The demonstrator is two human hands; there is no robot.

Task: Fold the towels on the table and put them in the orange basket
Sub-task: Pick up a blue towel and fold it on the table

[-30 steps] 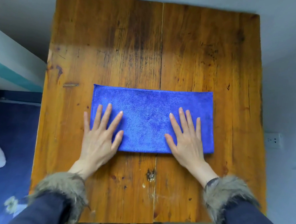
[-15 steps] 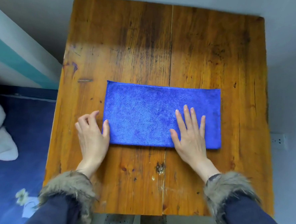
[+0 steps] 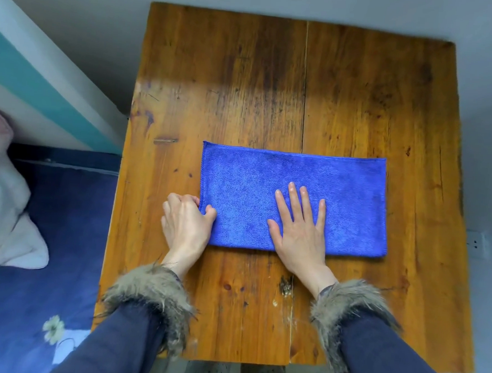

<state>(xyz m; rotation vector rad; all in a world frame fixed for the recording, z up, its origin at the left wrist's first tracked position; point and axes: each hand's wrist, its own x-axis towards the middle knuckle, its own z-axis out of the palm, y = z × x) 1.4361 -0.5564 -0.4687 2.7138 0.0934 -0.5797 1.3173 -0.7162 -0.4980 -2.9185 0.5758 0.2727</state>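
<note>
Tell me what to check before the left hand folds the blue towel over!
1. Left hand pinches the towel's left edge: ok.
2. Right hand presses flat on the blue towel: ok.
3. Towel lies smooth, edges lined up: ok.
4. Bare table around the towel for folding: ok.
5. Orange basket within reach: cannot tell, it is out of view.
</note>
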